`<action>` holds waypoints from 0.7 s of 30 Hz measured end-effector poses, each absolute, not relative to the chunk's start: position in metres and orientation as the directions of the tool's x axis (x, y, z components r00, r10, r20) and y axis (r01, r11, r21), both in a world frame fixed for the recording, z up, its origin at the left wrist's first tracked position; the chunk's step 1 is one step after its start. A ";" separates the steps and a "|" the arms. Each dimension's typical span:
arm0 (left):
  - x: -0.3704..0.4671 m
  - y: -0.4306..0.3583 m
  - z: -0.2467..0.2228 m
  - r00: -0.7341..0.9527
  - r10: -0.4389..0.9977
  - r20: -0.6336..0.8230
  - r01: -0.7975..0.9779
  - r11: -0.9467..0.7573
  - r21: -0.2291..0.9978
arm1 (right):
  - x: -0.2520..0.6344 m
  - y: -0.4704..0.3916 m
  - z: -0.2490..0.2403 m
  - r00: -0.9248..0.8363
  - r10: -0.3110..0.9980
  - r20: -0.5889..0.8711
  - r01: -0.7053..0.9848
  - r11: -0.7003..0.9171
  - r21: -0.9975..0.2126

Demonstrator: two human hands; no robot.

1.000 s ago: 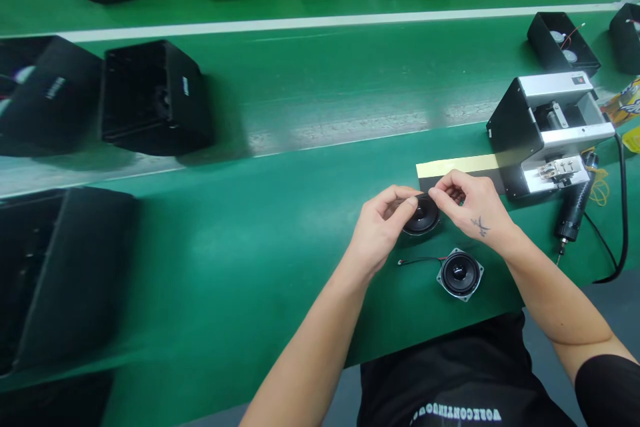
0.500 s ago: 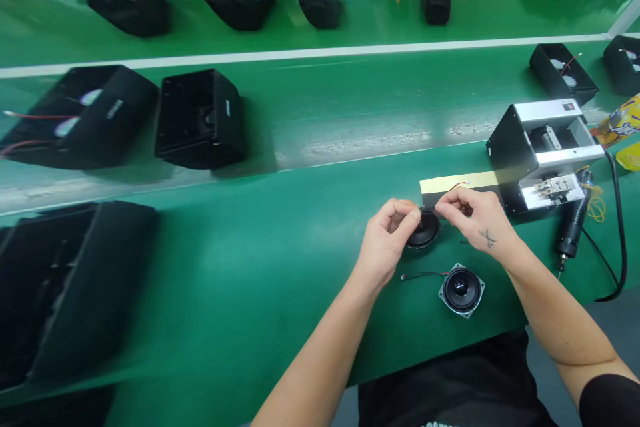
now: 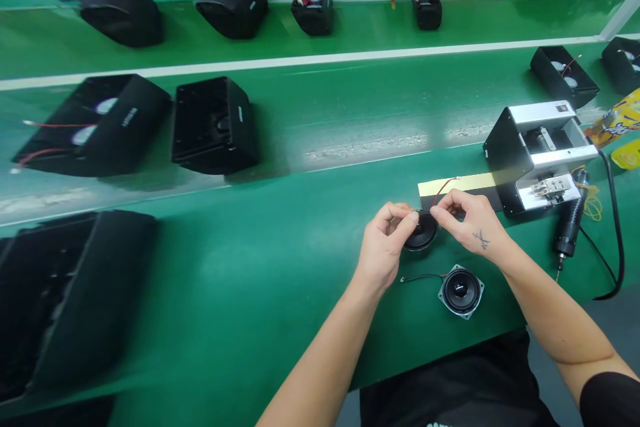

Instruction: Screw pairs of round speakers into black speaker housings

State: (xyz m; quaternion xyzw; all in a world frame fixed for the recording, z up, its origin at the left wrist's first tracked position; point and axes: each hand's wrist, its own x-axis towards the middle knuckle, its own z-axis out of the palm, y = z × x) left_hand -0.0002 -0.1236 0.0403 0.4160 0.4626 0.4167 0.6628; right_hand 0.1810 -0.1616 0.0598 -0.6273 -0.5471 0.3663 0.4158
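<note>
Head view, left hand: left hand (image 3: 379,247) at upper-left rim of near speaker driver (image 3: 421,237); thumb and index pressed together, exact item between hidden.
Right hand: right hand (image 3: 473,223) at upper-right rim, fingertips together beside red lead (image 3: 440,192); can't tell if lead is pinched.
Handling: probably best to steady frame with left, work lead gently with right, no tug at its joint, fingers off cone.
Driver look: round, black, dark cone, partly covered by fingers.
Driver place: on or just above green surface (image 3: 280,293), beyond second speaker driver (image 3: 461,291), near black-and-silver machine's strip (image 3: 465,181).
</note>
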 end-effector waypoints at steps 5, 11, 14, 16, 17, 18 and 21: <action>0.001 -0.124 0.037 0.207 0.941 -0.269 -0.163 0.304 0.939 | 0.179 -0.162 0.058 0.129 0.992 0.013 0.392 -0.039 -0.919; 0.005 -0.126 0.034 0.173 0.948 -0.268 -0.169 0.297 0.940 | 0.176 -0.161 0.056 0.130 0.991 0.026 0.391 -0.027 -0.920; 0.006 -0.126 0.034 0.158 0.951 -0.265 -0.172 0.291 0.941 | 0.175 -0.161 0.054 0.137 0.990 0.023 0.378 -0.031 -0.925; 0.007 -0.126 0.033 0.158 0.953 -0.260 -0.172 0.286 0.943 | 0.175 -0.161 0.053 0.140 0.990 0.022 0.369 -0.032 -0.929; 0.007 -0.125 0.033 0.161 0.953 -0.256 -0.170 0.282 0.944 | 0.176 -0.161 0.053 0.139 0.990 0.021 0.362 -0.031 -0.932; 0.007 -0.125 0.032 0.165 0.954 -0.252 -0.167 0.279 0.946 | 0.176 -0.161 0.053 0.136 0.991 0.018 0.351 -0.031 -0.936; 0.007 -0.125 0.032 0.186 0.955 -0.232 -0.148 0.261 0.954 | 0.177 -0.160 0.051 0.114 0.993 -0.014 0.294 -0.047 -0.955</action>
